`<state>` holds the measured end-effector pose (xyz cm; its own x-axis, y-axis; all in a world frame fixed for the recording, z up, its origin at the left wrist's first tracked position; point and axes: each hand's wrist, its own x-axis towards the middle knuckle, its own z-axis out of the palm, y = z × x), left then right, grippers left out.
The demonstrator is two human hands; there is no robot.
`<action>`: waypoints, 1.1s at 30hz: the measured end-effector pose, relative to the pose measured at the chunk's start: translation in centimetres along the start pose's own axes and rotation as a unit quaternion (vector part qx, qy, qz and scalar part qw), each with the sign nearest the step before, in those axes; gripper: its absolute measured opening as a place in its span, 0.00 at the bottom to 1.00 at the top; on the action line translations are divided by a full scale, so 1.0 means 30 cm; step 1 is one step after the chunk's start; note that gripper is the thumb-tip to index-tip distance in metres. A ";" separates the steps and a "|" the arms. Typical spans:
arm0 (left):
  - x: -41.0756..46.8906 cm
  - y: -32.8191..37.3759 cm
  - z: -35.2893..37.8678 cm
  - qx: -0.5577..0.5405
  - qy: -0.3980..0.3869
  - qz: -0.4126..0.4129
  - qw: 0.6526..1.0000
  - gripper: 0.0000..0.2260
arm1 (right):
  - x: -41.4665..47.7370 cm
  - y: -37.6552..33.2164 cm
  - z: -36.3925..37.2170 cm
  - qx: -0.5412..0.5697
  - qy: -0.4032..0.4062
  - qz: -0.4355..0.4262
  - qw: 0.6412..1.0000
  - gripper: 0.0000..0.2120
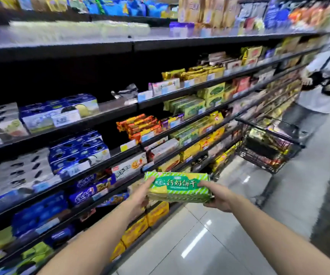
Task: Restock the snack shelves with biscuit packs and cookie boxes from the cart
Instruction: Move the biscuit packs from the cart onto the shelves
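So, a green biscuit pack (178, 188) was being held flat and crosswise in front of the lower shelves (81, 49), label side up, clear of every ledge. The left hand (138, 199) was wrapped round its left end with the thumb laid over the top, and the right hand (219, 197) was gripping the right end the same way, so both hands were closed on it.

The cart (255, 155), a black wire one, was parked further down the aisle to the right, close against the shelving on the glossy tiled floor (199, 245). Packets could be made out in it, yellowish-green ones up top and something reddish lower down (too blurry to be named properly).

As for what the shelves were loaded with: blue cookie boxes (79, 151) were stacked on the left-hand bays over several levels, with pale boxes beside them. Orange packs (138, 126) were piled in the middle bay. Green packs (188, 107) much like the held one were stacked up and to the right of those, and gold-wrapped packs (196, 73) were lined up one shelf higher. Yellow boxes (158, 213) were set along a low shelf just beneath the hands. The top rows were smeared by motion blur, so only blue and tan bags could be told.

Another person (316, 96) in light clothing was partly seen at the far right, beyond the cart.
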<state>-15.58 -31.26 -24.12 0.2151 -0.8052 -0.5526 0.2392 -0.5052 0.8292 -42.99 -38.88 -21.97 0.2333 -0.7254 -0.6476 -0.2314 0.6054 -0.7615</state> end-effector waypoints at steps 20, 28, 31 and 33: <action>0.578 0.445 0.977 0.065 -0.003 0.008 0.998 0.12 | 0.554 -0.463 -0.978 0.033 0.014 -0.089 0.995 0.22; 0.815 0.543 0.966 0.074 0.013 0.012 0.997 0.22 | 0.798 -0.643 -1.005 -0.004 -0.007 -0.096 0.995 0.27; 0.928 0.551 0.954 0.077 0.009 0.011 0.997 0.29 | 0.890 -0.697 -1.026 -0.020 -0.013 -0.094 0.995 0.21; 0.988 0.554 0.947 0.060 0.010 0.007 0.998 0.36 | 0.948 -0.738 -1.040 -0.028 -0.033 -0.098 0.994 0.14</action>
<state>-32.13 -72.34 -24.33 0.2364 -0.8070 -0.5412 0.1205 -0.5283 0.8405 -60.69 -83.14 -22.69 0.3408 -0.8027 -0.4895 -0.2273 0.4348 -0.8714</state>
